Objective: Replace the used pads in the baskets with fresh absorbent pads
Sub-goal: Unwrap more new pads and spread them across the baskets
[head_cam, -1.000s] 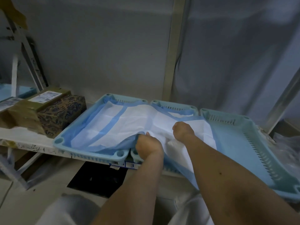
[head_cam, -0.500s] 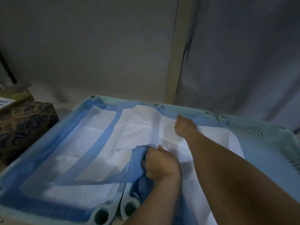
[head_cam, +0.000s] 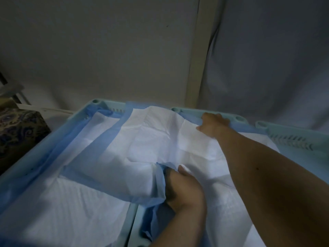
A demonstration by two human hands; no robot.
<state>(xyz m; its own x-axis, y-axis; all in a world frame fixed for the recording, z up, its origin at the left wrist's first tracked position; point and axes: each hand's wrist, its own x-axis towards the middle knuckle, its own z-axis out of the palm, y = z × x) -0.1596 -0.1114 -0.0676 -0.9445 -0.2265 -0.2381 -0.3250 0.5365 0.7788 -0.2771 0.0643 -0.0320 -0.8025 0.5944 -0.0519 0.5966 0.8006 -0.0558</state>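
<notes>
The left hand point(head_cam: 183, 189), low centre of the frame, is bunching the blue border of the fresh pad point(head_cam: 160, 150) in a curled grip, while the right hand point(head_cam: 212, 126) is pinching its far edge at the middle basket point(head_cam: 238, 119) rim, upper right. The pad is lying askew across both baskets, spreading toward upper left, so the right hand looks nearer the corner needing seating.

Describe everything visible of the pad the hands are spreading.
The upper pad is a thin, creased white sheet with blue borders. It lies crumpled across the middle basket, overlapping the pad in the left basket. The left hand grips its bunched near edge; the right hand holds its far edge at the basket's rim.
</notes>
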